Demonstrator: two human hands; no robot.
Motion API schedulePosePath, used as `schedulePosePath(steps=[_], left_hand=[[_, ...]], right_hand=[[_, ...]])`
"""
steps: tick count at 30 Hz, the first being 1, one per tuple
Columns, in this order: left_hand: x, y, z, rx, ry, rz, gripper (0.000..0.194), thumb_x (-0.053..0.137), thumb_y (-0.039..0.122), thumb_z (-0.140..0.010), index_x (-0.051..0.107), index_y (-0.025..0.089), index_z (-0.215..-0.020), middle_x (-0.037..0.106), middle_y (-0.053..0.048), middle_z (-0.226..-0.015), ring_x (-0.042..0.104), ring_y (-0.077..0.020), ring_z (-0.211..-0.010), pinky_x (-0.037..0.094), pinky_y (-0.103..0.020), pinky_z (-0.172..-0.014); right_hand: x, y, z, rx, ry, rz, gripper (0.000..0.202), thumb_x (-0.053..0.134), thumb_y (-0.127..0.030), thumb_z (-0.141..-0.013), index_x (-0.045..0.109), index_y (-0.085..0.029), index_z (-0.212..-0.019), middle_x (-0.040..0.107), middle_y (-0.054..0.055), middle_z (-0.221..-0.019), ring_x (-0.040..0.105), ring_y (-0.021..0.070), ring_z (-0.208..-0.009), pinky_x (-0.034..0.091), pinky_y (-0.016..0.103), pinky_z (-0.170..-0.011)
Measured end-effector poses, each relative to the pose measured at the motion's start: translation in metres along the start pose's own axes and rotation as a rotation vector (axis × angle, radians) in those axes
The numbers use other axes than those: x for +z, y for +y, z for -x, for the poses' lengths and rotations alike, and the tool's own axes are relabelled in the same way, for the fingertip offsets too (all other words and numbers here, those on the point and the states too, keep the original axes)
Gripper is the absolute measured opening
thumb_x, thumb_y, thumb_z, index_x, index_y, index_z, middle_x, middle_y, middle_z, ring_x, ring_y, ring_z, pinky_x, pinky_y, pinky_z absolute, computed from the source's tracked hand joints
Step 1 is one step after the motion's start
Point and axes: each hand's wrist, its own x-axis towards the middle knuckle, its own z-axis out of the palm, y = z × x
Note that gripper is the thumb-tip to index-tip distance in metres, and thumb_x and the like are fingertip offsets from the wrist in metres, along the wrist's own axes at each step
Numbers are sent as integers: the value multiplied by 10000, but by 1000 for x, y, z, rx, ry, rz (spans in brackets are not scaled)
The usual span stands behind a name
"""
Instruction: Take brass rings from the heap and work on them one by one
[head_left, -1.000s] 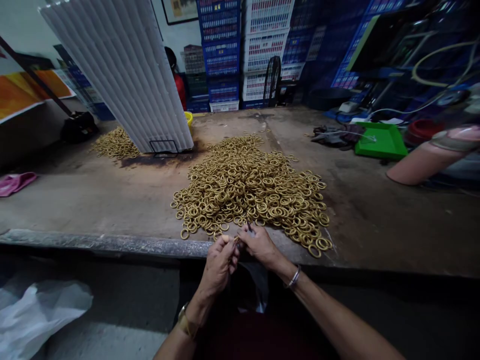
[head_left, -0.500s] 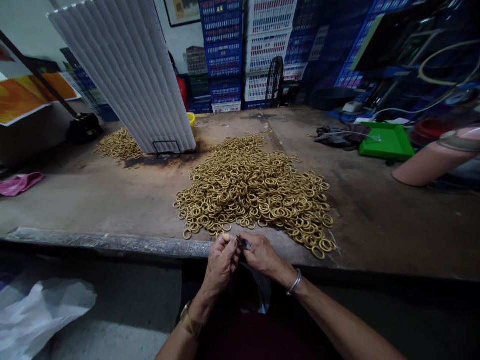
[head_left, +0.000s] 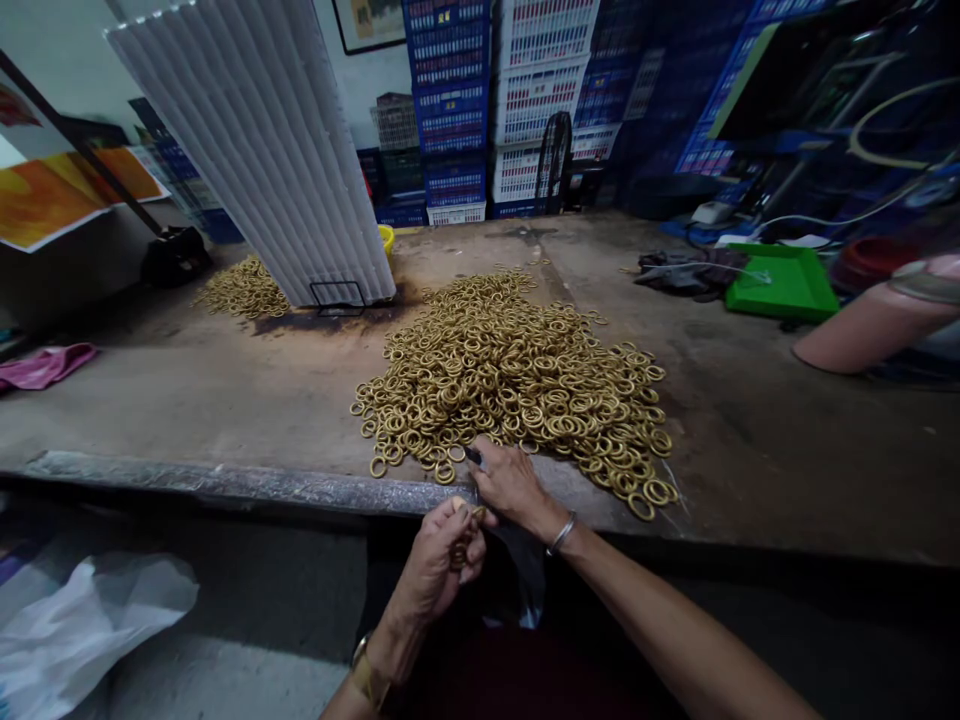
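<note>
A broad pile of brass-coloured rings (head_left: pixel 517 370) lies on the wooden table (head_left: pixel 300 390). Just below the table's front edge, my left hand (head_left: pixel 442 555) is closed on some of these rings, one of them showing between thumb and forefinger. My right hand (head_left: pixel 514 485) rests at the near edge of the pile, fingers closed round a small dark tool (head_left: pixel 474 456) whose tip points at the rings. The tool's shape is mostly hidden by the fingers.
A tall ribbed white panel (head_left: pixel 277 160) stands on a wire holder, with a smaller ring pile (head_left: pixel 244 288) to its left. At the right are a green tray (head_left: pixel 784 285) and a pink bottle (head_left: pixel 874 320). A pink cloth (head_left: pixel 49 367) lies far left.
My hands have moved apart. The right one has gone forward to the pile's edge with the dark tool, while the left has come down slightly, rings now visible in its fingers.
</note>
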Motion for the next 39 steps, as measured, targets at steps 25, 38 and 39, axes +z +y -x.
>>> schedulePosePath(steps=[25,38,39], left_hand=[[-3,3,-26,256,331,-317,299,554,413,-743,509,196,-943,457,55,-577,379,-53,-412,269,-152,-369],[2,3,-27,418,259,-644,153,538,316,-762,601,183,-806,493,28,-555,404,-95,-475,320,-200,-476],[3,4,-27,425,267,-651,149,537,312,-763,598,181,-800,493,29,-562,405,-92,-478,322,-198,-477]], right_hand=[[-3,13,-2,202,-19,-829,44,490,-203,-651,476,-180,-617,422,-61,-509,370,67,-462,279,180,-446],[-11,7,17,320,-181,-1094,169,469,-358,-689,449,-191,-668,461,-69,-488,304,39,-338,206,168,-333],[-11,7,18,270,-129,-1027,181,477,-359,-691,464,-185,-642,465,-59,-495,333,47,-372,238,171,-359]])
